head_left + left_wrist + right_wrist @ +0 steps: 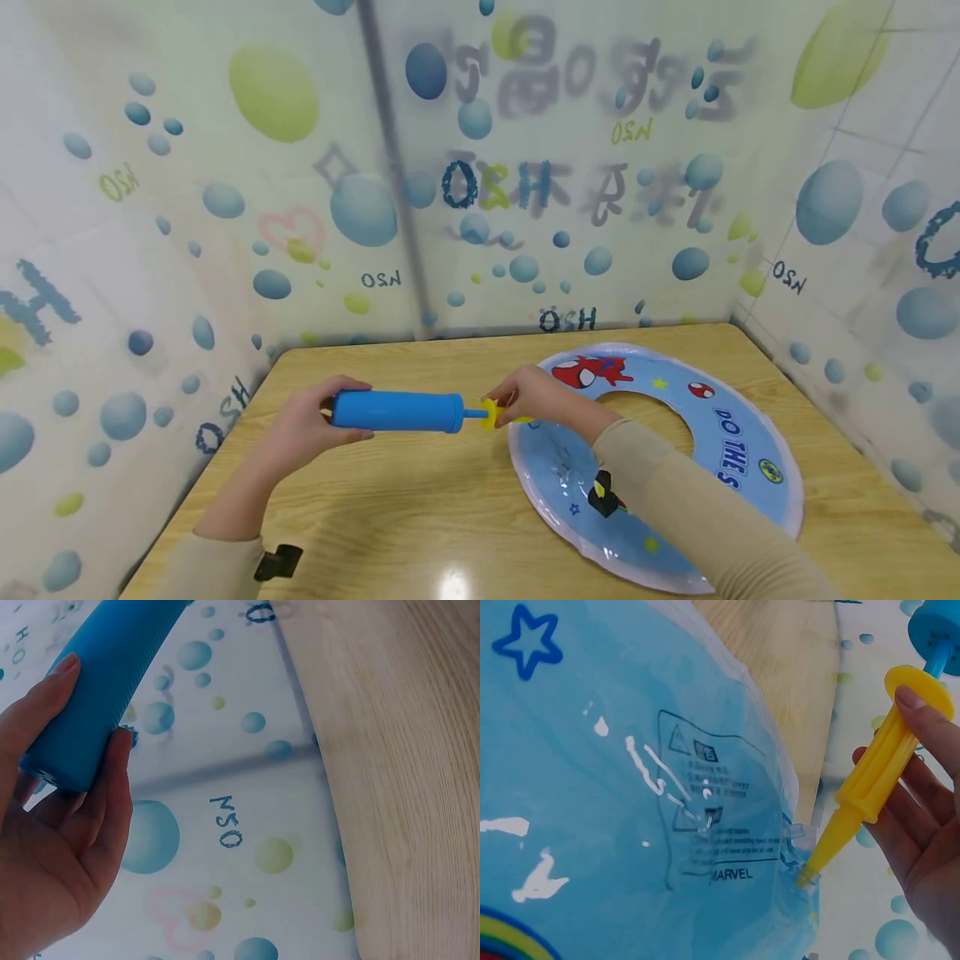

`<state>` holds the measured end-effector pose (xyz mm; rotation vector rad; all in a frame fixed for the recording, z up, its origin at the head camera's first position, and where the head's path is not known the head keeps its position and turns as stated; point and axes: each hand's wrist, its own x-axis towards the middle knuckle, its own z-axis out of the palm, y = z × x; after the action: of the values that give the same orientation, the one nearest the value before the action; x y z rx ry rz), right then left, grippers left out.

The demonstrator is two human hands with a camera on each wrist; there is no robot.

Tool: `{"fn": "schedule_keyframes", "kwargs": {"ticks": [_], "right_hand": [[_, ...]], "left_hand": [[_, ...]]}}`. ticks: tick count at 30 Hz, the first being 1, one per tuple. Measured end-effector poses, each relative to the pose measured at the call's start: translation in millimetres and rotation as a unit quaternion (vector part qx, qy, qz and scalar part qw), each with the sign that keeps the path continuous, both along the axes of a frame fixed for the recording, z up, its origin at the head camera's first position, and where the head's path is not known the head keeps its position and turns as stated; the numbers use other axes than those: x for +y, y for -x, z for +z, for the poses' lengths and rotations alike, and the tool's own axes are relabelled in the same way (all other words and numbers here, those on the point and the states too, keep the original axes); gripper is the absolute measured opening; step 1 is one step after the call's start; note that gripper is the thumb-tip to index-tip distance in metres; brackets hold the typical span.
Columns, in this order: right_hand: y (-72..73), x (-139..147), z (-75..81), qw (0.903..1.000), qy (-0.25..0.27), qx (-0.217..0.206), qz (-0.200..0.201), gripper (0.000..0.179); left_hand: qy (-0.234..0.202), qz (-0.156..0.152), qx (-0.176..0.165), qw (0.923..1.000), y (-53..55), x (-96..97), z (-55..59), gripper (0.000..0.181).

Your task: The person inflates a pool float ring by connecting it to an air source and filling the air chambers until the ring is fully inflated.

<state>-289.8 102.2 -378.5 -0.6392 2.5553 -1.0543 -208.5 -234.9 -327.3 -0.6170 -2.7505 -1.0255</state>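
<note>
A blue hand pump (397,412) is held level above the table, its blue rod leading to a yellow nozzle handle (877,757). My left hand (303,425) grips the closed end of the blue barrel, thumb on one side and fingers on the other. With my right hand (532,394) I pinch the yellow handle by its round flange. In the right wrist view, the tapered yellow tip sits in the clear valve (804,876) at the edge of a blue inflatable swim ring (592,787). The ring looks partly filled, with wrinkled seams.
The swim ring lies on the right part of a wooden table (420,508) and carries cartoon figures and lettering. Behind and at both sides hangs a white curtain (480,250) printed with blue and green dots. Dark clips (279,563) are on the sleeves.
</note>
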Motion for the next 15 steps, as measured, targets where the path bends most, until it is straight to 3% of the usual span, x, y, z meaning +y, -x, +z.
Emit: {"fn": "schedule_keyframes", "kwargs": {"ticks": [6,10,15], "right_hand": [[1.5,5.2,-1.1,0.9999,-0.011,-0.006,0.006,0.038],[1.6,7.7,-1.1,0.9997,-0.023,-0.005,0.005,0.037],[3.1,12.0,-2.7,0.9995,-0.032,0.000,0.000,0.039]], "left_hand": [[-0.020,-0.010,-0.007,0.9997,-7.4,-20.5,5.6,0.051],[-0.015,0.009,-0.029,0.9994,-12.0,-32.9,9.7,0.054],[0.004,0.029,-0.033,0.9990,-17.3,-47.5,13.1,0.057]]}}
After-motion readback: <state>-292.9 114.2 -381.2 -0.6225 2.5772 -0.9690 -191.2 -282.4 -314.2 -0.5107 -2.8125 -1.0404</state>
